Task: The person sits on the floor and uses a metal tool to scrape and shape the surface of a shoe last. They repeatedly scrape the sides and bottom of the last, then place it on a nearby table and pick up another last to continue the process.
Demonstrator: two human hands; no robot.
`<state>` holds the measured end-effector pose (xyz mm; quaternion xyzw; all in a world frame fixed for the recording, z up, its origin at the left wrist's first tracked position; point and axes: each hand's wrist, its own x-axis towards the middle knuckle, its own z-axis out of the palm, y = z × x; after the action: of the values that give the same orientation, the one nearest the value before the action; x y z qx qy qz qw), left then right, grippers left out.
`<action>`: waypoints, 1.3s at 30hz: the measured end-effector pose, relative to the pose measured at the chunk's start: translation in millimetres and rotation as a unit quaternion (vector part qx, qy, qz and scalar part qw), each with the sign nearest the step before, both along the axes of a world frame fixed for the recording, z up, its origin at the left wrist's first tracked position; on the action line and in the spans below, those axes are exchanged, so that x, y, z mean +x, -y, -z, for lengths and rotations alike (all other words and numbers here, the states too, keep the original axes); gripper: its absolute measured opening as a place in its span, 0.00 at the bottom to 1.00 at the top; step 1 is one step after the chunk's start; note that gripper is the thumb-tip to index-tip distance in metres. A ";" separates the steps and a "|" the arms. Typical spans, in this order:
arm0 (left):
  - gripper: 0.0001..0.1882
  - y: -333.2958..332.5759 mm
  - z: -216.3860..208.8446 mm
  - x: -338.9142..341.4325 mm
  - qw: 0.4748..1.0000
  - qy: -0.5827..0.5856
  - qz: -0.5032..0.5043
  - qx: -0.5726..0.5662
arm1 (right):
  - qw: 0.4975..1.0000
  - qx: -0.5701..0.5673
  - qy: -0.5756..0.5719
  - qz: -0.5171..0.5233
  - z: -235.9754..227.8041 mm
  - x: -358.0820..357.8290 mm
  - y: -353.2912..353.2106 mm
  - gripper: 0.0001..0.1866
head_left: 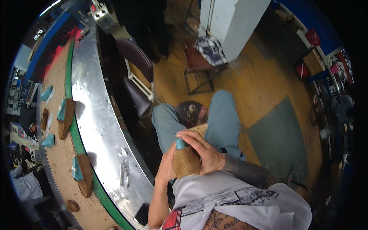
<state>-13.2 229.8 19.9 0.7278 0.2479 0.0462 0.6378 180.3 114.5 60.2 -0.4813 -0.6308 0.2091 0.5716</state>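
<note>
Close to my body, both hands are closed around a tan leather shoe [186, 163] with a teal shoe last [181, 143] inside it. The heel seam points toward me, and the top of the last shows above the collar. My left hand [166, 165] grips the shoe's left side. My right hand [204, 150] wraps over the right side, its fingers reaching across the far end. The toe is hidden behind the hands.
Left of me runs a metal bench edge [96, 111] carrying lasting pliers [124, 168] and a dark phone-like object [142, 214]. Beyond its green strip, several brown shoes on teal lasts [82, 172] lie on a worn belt [63, 161]. A chair [134, 61] and a white pillar [226, 27] stand ahead.
</note>
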 end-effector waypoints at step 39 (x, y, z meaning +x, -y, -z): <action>0.27 -216.2 -93.8 -310.7 0.837 0.092 -0.496 0.211 | 0.931 -0.254 -0.209 -0.159 6.6 9.0 -100.0 0.34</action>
<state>-324.0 446.0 113.6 0.6169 0.5003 0.4738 0.3804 189.3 214.5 53.6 -0.4495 -0.4914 0.5460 0.5083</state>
